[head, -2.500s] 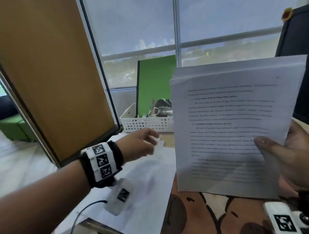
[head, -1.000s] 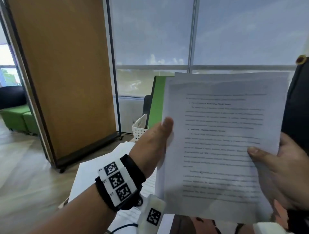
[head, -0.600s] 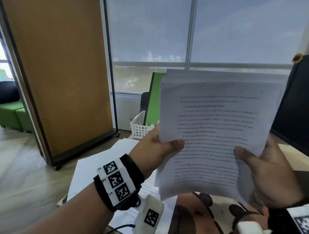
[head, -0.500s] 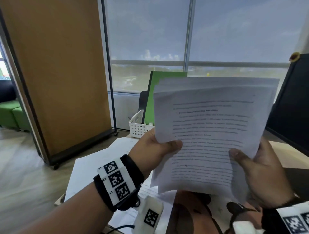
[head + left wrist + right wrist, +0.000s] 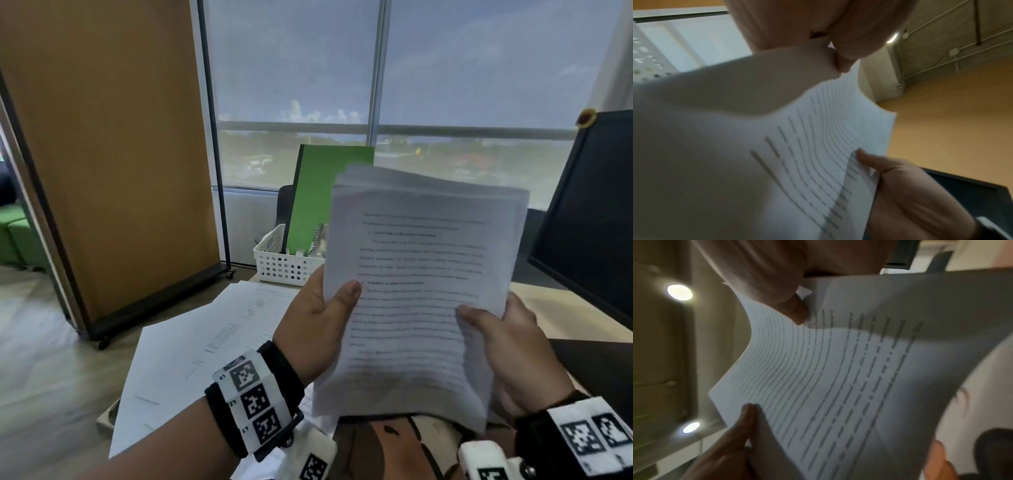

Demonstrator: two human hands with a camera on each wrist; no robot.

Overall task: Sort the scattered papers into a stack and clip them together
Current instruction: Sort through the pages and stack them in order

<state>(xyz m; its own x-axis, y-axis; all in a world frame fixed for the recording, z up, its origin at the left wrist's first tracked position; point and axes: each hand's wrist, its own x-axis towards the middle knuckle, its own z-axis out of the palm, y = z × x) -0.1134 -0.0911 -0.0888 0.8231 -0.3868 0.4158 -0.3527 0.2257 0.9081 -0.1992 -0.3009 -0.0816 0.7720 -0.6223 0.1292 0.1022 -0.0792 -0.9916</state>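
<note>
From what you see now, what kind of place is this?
Probably an office: a desk with printed sheets, a white basket holding a green folder, a dark monitor, large windows.

Ahead of me a tall window (image 5: 376, 85) shows cloudy sky. To my left an orange partition (image 5: 109, 154) stands on wooden floor (image 5: 44, 359); round ceiling lights (image 5: 680, 292) glow overhead.

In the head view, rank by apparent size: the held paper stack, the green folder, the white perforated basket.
1. Held paper stack, largest, though it is nearest the camera, which inflates it.
2. Green folder, partly hidden by the stack.
3. White perforated basket, smallest, also partly hidden.
</note>
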